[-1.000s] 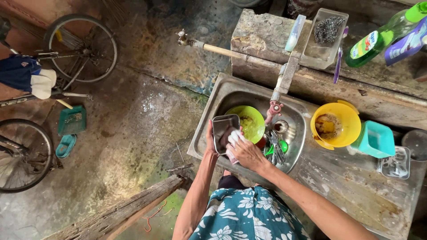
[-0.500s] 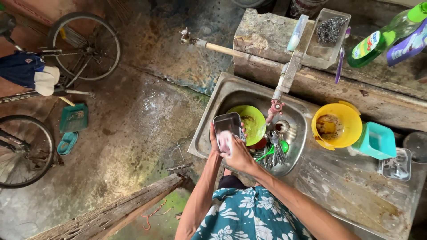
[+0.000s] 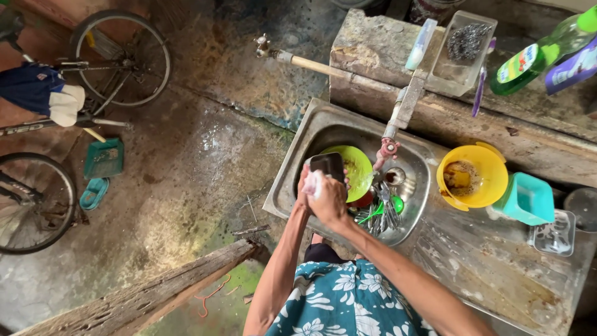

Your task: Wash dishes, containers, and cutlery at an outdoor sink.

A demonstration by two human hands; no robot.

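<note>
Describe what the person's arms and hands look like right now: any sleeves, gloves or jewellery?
Both arms are bare from the shoulder area down. The left hand and right hand wear no gloves, and no watch, ring or bracelet is visible. The only clothing in view is a teal shirt printed with white flowers, covering the torso.

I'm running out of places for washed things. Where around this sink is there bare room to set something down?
The metal drainboard is bare between the sink basin and the clear tray, below the yellow bowl. The basin is crowded: a green plate, cutlery, and both hands, left hand and right hand, on a dark container. The ledge behind is also cluttered.
</note>
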